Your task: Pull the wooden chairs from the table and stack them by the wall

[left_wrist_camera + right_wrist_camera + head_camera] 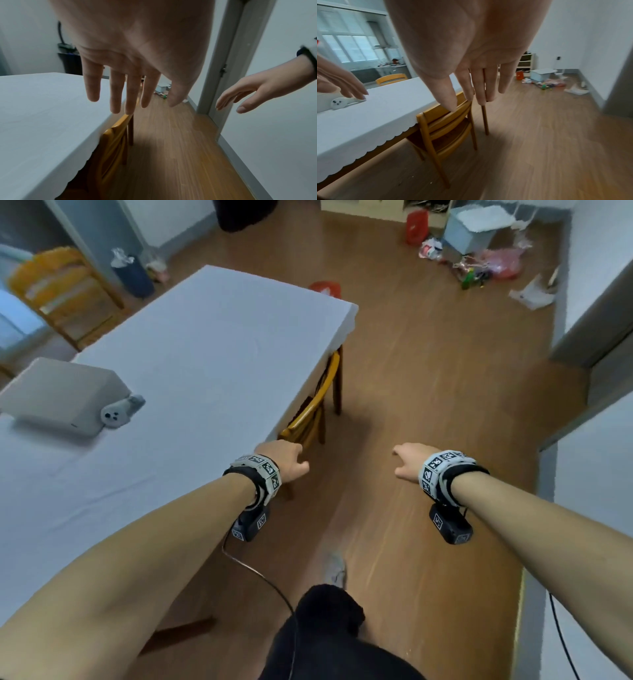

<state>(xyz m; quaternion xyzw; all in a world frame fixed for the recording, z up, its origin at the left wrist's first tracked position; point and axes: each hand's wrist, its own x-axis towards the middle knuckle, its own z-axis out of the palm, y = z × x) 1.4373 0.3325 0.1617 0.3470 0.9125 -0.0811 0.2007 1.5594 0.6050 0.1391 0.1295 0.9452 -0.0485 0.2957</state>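
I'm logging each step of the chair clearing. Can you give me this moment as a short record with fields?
chair: wooden chair tucked under the table's right edge
table: white cloth, grey box on it
left hand: open, near the chair back, contact unclear
right hand: open, over bare floor
progress: chair not yet pulled out

chair (447, 125) tucked under table (191, 364), box (61, 395) on table
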